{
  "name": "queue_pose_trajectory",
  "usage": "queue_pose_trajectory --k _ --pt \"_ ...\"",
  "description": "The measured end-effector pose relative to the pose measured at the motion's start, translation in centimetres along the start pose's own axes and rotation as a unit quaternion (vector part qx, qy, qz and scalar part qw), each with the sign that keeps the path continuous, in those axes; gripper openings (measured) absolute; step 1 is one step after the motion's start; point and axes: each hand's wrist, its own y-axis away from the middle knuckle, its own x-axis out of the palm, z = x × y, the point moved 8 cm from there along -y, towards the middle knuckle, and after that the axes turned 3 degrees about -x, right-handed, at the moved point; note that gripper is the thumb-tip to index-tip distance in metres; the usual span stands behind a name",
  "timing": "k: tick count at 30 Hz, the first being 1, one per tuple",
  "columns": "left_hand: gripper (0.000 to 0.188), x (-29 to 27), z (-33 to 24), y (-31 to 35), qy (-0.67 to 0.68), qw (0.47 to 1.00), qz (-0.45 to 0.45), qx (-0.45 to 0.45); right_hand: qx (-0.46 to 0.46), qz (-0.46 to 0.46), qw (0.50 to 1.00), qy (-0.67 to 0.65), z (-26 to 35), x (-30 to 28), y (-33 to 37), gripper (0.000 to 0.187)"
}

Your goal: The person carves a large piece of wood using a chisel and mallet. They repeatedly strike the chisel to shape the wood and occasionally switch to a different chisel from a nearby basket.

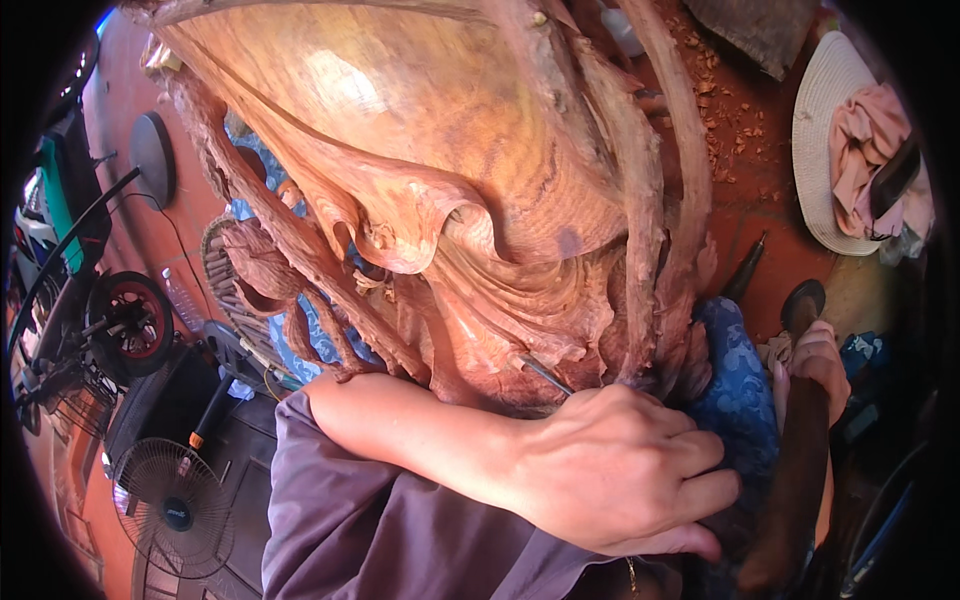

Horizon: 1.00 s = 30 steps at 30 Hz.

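Note:
A large reddish-brown wood carving (400, 130) with flowing folds and root-like branches fills the middle. My left hand (630, 470) is closed round a thin metal chisel (546, 376); its handle is hidden in my fist. The chisel's tip meets the carved folds at the carving's near edge. My left forearm crosses in front of the carving from the left. At the right, apart from the carving, my right hand (820, 365) grips a dark wooden mallet (795, 470), which partly covers my right forearm.
Blue patterned cloth (735, 370) lies beside the carving. Wood chips (715, 120) litter the tiled floor. A white hat (815, 150) with pink cloth is at the far right. A fan (175, 512) and a wheeled vehicle (130, 325) stand left, near a wicker piece (220, 265).

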Motion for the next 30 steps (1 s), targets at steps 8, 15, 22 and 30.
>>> queue_pose_trajectory --k 8,15,22,30 --pt "0.035 -0.6 0.1 -0.5 -0.004 0.999 -0.046 0.002 0.003 -0.037 0.999 -0.029 -1.5 0.1 0.7 0.034" --pt "0.035 -1.2 0.0 -0.7 -0.030 0.998 -0.058 -0.011 0.048 -0.034 0.998 -0.018 -2.5 0.5 1.4 0.034" --pt "0.037 -1.2 -0.1 -0.6 -0.063 0.996 -0.059 0.011 0.031 -0.029 0.999 -0.002 -2.5 0.9 1.0 0.034" --pt "0.036 -0.4 0.0 -0.4 -0.069 0.997 -0.001 0.026 0.004 -0.014 1.000 -0.012 -2.8 1.7 1.2 0.032"
